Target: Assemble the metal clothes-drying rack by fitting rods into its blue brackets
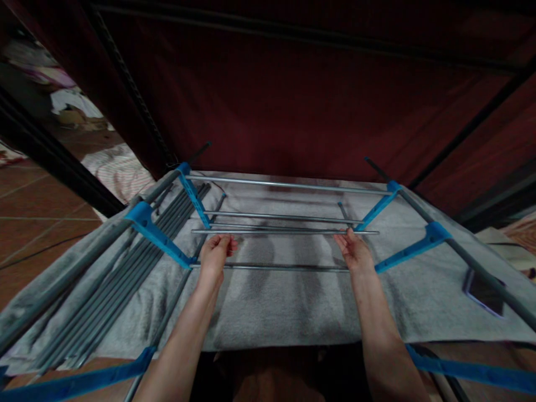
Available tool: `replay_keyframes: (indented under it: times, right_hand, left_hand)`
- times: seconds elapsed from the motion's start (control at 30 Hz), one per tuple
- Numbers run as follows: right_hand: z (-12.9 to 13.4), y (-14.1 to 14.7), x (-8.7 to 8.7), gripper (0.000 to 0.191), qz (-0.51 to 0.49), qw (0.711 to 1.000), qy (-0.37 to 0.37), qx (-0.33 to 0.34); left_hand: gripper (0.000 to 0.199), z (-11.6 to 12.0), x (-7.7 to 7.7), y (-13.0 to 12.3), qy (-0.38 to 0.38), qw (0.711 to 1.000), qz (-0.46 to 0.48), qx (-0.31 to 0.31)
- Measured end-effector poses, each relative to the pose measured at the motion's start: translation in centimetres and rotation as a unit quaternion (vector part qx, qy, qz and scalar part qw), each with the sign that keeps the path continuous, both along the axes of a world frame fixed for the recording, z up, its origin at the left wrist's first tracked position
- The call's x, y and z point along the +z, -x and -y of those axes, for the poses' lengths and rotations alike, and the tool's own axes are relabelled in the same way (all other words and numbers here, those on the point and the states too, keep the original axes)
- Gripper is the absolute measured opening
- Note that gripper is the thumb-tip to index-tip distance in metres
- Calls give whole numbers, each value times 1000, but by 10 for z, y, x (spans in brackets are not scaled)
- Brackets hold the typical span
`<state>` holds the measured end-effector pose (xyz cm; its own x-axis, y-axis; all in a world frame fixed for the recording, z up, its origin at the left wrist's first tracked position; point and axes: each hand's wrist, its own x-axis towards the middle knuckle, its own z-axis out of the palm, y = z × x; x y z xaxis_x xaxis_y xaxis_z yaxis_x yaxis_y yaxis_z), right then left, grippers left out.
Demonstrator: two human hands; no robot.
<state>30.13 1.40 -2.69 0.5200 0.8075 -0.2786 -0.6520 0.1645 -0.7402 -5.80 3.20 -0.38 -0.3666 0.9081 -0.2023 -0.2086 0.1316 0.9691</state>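
A loose thin metal rod [288,231] lies level across the middle of the view, with both my hands at it. My left hand [215,254] is closed near its left end, the fingertips pinched at the rod. Toward the other end, my right hand [355,251] grips it between thumb and fingers. Around them stands a rack frame of grey tubes with blue plastic brackets, including a left bracket [157,234] and a right bracket [412,248]. A fixed crossbar [288,186] joins the far brackets, and a nearer crossbar [285,268] runs below my hands.
Several grey tubes [138,268] lie side by side on the left of the grey cloth [285,312]. A phone [486,291] rests on the cloth at the right. Behind the frame rises a dark red panel [285,111]. Striped fabric [121,173] lies at the left.
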Motion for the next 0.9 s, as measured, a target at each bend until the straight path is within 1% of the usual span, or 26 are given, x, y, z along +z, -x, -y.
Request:
replay_keyframes:
  times: [0.07, 0.1, 0.17, 0.2, 0.27, 0.33, 0.43, 0.53, 0.73, 0.83, 0.9]
  right_hand:
    - [0, -1, 0, 17, 0, 1000, 0, -1]
    - [0, -1, 0, 17, 0, 1000, 0, -2]
    - [0, -1, 0, 17, 0, 1000, 1, -5]
    - [0, -1, 0, 17, 0, 1000, 1, -6]
    - [-1, -1, 1, 18, 0, 1000, 3, -7]
    - [-1, -1, 1, 21, 1, 1000, 6, -5]
    - [-1, -1, 2, 25, 3, 1000, 8, -1]
    - [-2, -1, 3, 24, 4, 1000, 13, -4]
    - [-4, -1, 3, 25, -2, 1000, 6, 1]
    - [-5, -2, 1, 22, -7, 1000, -1, -1]
    - [-6, -3, 0, 20, -10, 1000, -1, -4]
  left_hand:
    - [11, 5, 3, -1, -82, 991, -105, 27]
    - [9, 8, 5, -2, -131, 976, -171, 41]
    - [7, 13, 9, -1, -214, 930, -294, 54]
    - [10, 15, 11, -1, -238, 911, -333, 51]
    - [19, 17, 12, 1, -269, 882, -387, 19]
    - [24, 14, 10, 3, -285, 865, -412, -25]
    - [20, 9, 4, 9, -287, 856, -425, -64]
    - [17, 5, 0, 15, -278, 843, -454, -84]
    - [18, 1, -2, 25, -279, 805, -510, -119]
    - [20, -1, -3, 30, -282, 780, -542, -134]
    - [23, -1, -3, 33, -287, 756, -570, -145]
